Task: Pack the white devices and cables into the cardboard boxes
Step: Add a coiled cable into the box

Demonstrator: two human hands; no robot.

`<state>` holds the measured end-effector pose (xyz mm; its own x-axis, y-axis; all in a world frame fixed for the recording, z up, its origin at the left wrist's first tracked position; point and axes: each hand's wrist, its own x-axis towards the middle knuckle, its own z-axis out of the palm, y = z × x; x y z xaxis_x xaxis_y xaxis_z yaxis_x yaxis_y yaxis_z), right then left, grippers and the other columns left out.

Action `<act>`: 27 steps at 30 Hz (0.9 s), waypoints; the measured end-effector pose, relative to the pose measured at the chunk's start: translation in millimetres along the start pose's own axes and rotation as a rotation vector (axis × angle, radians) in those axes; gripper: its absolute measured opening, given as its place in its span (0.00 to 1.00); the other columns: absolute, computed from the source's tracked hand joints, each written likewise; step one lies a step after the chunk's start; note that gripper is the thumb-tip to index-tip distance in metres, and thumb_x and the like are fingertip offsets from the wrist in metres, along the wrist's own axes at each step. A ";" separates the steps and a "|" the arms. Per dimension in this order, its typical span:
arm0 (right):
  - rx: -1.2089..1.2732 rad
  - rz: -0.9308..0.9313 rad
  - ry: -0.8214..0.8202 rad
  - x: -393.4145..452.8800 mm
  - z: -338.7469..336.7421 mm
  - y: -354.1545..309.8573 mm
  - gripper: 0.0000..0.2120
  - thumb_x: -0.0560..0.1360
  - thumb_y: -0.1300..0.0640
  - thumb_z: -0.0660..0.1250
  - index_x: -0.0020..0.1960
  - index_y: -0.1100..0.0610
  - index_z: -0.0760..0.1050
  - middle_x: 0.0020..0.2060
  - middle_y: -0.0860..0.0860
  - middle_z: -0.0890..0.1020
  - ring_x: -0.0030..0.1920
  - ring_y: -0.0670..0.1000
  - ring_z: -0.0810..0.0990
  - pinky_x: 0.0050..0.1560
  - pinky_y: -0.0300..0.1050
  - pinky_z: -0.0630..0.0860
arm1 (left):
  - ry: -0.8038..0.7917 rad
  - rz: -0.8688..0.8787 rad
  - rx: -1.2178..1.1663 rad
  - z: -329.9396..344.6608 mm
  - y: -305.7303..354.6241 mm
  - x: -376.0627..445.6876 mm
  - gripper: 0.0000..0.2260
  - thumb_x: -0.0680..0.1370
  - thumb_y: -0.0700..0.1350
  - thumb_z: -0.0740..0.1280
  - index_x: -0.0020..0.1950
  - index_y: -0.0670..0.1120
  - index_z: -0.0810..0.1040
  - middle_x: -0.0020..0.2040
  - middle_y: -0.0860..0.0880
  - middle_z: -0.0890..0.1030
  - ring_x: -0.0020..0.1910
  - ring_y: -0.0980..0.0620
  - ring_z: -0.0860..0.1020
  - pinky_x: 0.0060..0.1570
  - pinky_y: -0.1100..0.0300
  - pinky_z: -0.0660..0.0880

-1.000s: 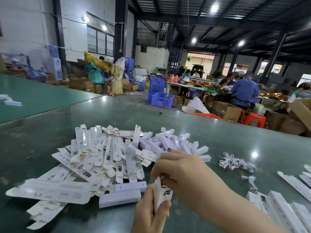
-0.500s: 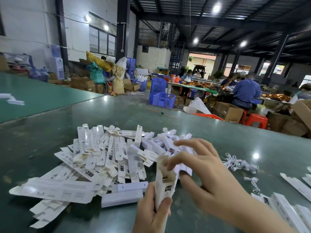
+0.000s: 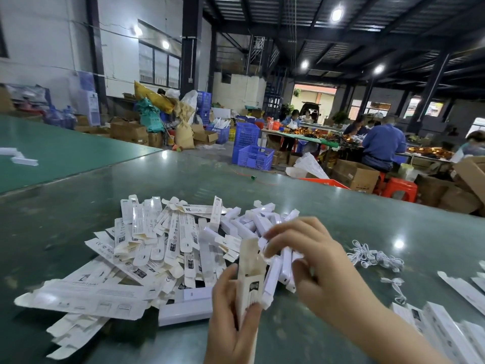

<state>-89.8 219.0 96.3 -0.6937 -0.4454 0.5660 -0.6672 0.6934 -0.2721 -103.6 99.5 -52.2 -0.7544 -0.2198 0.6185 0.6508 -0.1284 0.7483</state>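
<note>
The left hand (image 3: 233, 311) is gripping a narrow white box (image 3: 250, 279) upright, thumb on the near face and fingers wrapped behind, so that its open top is facing up and toward the other hand. That grip is leaving the mouth free while keeping the thin card from folding. The right hand (image 3: 312, 261) is hovering just above and to the right of the mouth, its fingers (image 3: 278, 232) loosely curled around the top flap; whether they are actually pinching the flap or only brushing it I cannot tell.

Just right of the box, several white devices (image 3: 284, 266) are lying on the bench (image 3: 78, 219), some leaning against the box, close enough to be picked without reaching. Behind them, a heap of flat unfolded cartons (image 3: 162, 245) is spread out within reach of the left hand. The coiled white cables (image 3: 372, 258) are lying well to the right, apart from the heap, probably kept separate so each can be taken singly. Finished-looking boxes (image 3: 446, 329) are lying at the lower right. No device appears to be inside the held box yet.
</note>
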 end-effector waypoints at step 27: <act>0.421 0.113 -0.095 -5.2 10.0 5.6 0.07 0.74 0.55 0.68 0.49 0.48 0.83 0.46 0.40 0.84 0.47 0.44 0.82 0.49 0.42 0.77 | -0.153 0.116 -0.004 -11.4 2.0 7.6 0.19 0.75 0.47 0.64 0.64 0.59 0.67 0.39 0.51 0.81 0.29 0.47 0.78 0.33 0.55 0.77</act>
<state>-92.6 219.6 84.1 -0.7774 -0.4438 0.4457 -0.6244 0.4586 -0.6323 -107.1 86.5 -48.7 -0.6781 -0.0842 0.7301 0.7344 -0.1149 0.6689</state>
